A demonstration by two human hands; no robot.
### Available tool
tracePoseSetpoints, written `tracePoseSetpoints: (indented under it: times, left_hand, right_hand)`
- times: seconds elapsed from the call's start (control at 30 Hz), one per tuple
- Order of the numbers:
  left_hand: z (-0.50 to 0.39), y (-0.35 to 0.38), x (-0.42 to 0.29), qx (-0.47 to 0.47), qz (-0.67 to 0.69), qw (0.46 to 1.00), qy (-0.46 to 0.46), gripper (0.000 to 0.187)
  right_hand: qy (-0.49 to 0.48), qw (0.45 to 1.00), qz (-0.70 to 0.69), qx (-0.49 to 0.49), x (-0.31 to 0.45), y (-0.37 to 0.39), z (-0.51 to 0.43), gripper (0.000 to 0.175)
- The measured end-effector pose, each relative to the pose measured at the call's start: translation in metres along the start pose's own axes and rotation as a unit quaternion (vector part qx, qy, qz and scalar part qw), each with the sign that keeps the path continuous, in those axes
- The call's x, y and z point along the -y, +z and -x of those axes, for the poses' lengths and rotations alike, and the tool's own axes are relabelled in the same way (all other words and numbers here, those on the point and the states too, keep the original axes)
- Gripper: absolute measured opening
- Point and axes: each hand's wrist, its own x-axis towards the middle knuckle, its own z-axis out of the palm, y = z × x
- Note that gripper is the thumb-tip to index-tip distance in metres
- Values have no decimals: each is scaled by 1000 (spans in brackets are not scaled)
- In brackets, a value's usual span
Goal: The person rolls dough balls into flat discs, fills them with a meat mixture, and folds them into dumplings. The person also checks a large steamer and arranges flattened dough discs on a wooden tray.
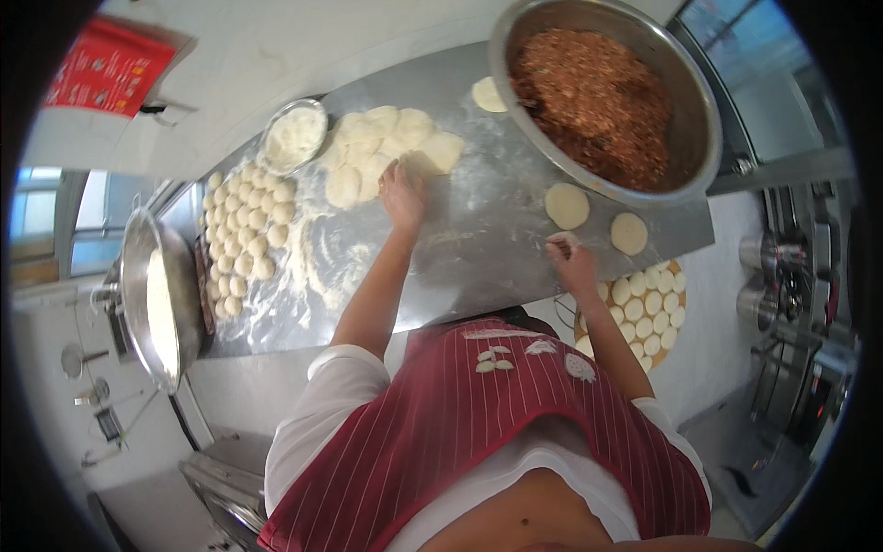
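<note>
My left hand rests at the lower edge of a pile of flattened dough rounds on the floured metal worktable; whether its fingers grip one I cannot tell. My right hand is near the table's front edge with curled fingers, just below a flat dough round. Something pale shows at its fingertips, too unclear to name. Another dough round lies to its right, and one more sits partly behind the large metal bowl of reddish minced filling.
Many small dough balls cover the table's left end, beside a bowl of flour. A large metal basin stands beyond that end. Below the right front edge is a round tray of pale shaped dough pieces.
</note>
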Motion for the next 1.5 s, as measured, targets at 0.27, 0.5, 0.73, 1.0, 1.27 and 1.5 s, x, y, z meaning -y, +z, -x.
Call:
tracePoseSetpoints:
  times: [0.27,0.5,0.73,1.0,1.27,1.5]
  left_hand:
    - [52,-109,80,-46,-17,985,-163,34]
    - [130,-280,347,-177,-225,921,-263,33]
    - [128,-398,496,-14,-358,836,-415,51]
    - [161,-417,515,35,-184,945,-268,40]
    - [160,-373,361,72,145,976,-145,39]
    - [146,-284,287,345,77,881,315,67]
  right_hand:
    - [-220,918,125,305,80,115,-41,25]
    - [-192,915,111,338,85,191,-18,27]
    - [-28,961,77,266,99,264,36,28]
    - [-183,907,106,363,236,450,98,28]
    - [-134,953,-120,243,329,566,134,40]
    - [-14,962,-272,17,267,420,82,19]
